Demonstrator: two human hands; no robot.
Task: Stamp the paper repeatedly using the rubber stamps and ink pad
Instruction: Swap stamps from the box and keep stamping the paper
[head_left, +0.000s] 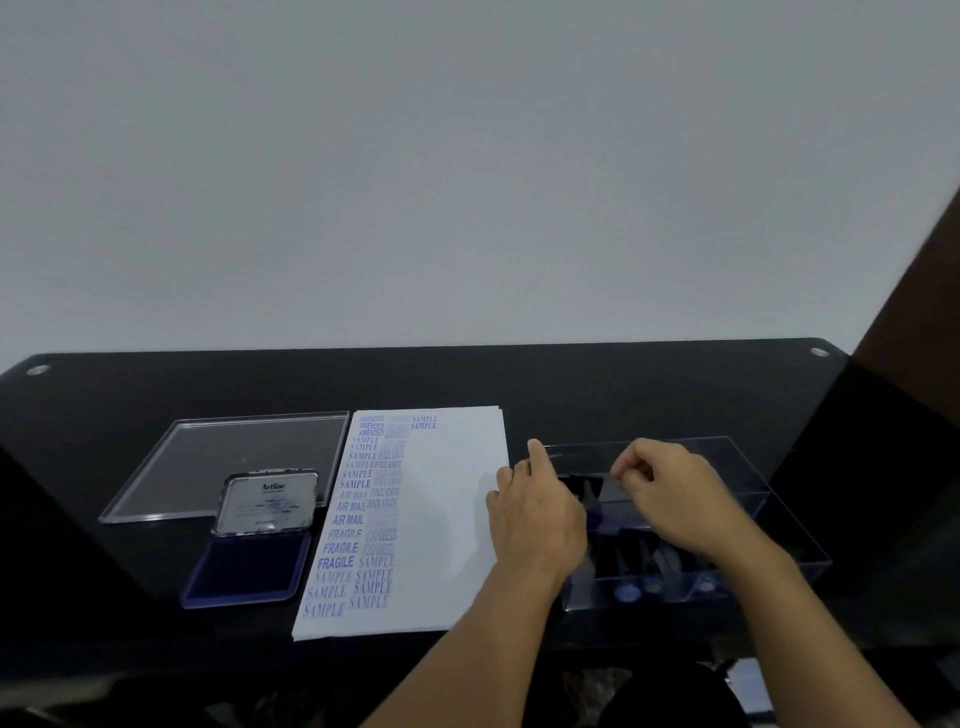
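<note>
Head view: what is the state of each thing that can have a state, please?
ink pad: open, lid raised at the back.
paper: flat, left side stamped in blue, right side blank.
clear lid: off, flat on the table.
stamp box: open, stamps inside.
left hand: at the box; grip unclear.
right hand: fingers curled over the box; grip unclear.

The table (156, 384) is glossy black. The paper (457, 519) is white, its left part covered with columns of blue stamped words, some dark, some faint. The ink pad (247, 569) is deep blue, its raised lid (267, 501) silvery white with black lettering. The right box (779, 519) is clear, its stamps (625, 592) blue.
</note>
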